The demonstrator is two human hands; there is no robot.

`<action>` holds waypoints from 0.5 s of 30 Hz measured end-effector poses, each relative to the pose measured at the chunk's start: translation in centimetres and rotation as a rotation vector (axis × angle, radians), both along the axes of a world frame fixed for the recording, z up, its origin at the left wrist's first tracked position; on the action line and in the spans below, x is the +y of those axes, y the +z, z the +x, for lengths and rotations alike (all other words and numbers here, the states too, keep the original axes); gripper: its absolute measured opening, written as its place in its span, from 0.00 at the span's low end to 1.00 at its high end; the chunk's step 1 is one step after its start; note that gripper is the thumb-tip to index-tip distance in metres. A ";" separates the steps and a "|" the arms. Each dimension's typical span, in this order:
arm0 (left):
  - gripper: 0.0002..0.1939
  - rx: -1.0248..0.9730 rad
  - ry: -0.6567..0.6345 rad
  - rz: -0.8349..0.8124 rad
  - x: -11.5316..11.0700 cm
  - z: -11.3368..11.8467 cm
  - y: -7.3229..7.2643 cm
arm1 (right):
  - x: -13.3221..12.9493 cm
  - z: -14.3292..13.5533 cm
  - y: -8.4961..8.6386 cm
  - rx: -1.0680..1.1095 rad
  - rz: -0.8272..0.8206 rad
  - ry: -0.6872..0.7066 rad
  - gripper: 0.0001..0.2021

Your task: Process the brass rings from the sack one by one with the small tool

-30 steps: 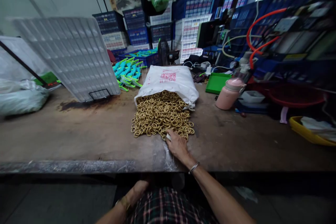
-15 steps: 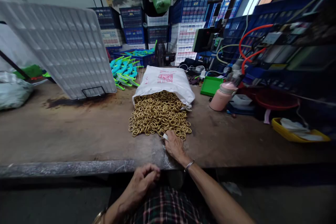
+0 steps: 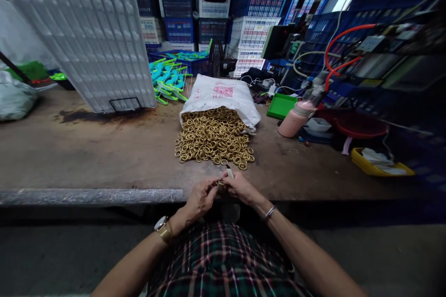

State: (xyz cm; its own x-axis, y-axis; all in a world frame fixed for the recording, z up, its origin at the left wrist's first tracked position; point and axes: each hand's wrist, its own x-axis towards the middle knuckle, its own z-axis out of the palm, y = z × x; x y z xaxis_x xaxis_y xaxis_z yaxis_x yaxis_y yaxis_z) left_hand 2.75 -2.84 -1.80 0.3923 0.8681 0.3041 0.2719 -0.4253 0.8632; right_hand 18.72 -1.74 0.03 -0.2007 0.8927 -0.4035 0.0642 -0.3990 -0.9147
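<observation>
A heap of brass-coloured rings (image 3: 212, 137) spills from the mouth of a white sack (image 3: 223, 90) printed in red. At the table's front edge, just before the heap, my two hands meet around a single brass ring (image 3: 220, 183). My right hand (image 3: 240, 188) is closed on this ring and also carries a small white piece with a dark tip (image 3: 229, 172), its kind unclear. My left hand (image 3: 202, 197) has its fingers pinched at the ring's left side. Fingers partly cover the ring.
On the left stands a pale ribbed panel (image 3: 101, 41) in a black wire stand. Turquoise and green plastic parts (image 3: 169, 79) lie behind it. To the right are a green tray (image 3: 281, 106), a pink bottle (image 3: 294, 118) and a yellow tray (image 3: 358, 160). Stacked crates (image 3: 258, 32) fill the back.
My right hand has drawn back from the heap's front edge with a ring. The left hand has risen from the lap to meet it. The view has tilted down.
</observation>
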 end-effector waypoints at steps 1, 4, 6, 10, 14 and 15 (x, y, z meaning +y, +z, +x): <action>0.13 -0.015 -0.013 -0.038 -0.1 0.1 0.2 | -0.3 -0.2 0.2 0.030 -0.033 0.014 0.09; 0.11 -0.056 -0.022 -0.168 -0.5 0.1 1.0 | -0.8 -0.5 0.4 0.078 -0.071 0.033 0.10; 0.11 -0.089 0.000 -0.252 -0.7 0.2 1.3 | -1.0 -0.7 0.2 0.066 -0.046 0.023 0.10; 0.14 -0.198 0.080 -0.478 -1.1 0.5 1.6 | -1.0 -0.8 -0.5 -0.088 0.126 0.034 0.12; 0.17 -0.244 0.120 -0.658 -1.3 0.8 2.0 | -0.6 -0.7 -0.9 -0.228 0.290 0.042 0.11; 0.17 -0.264 0.101 -0.706 -1.3 0.8 2.0 | -0.5 -0.7 -1.0 -0.251 0.309 0.048 0.10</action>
State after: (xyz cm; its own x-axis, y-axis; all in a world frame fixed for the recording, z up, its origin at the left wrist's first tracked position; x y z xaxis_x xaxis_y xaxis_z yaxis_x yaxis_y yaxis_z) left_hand 3.55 -4.15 0.24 0.2915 0.9195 -0.2638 0.0269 0.2678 0.9631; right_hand 18.01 -2.20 -0.94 -0.1740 0.9718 -0.1592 0.3130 -0.0987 -0.9446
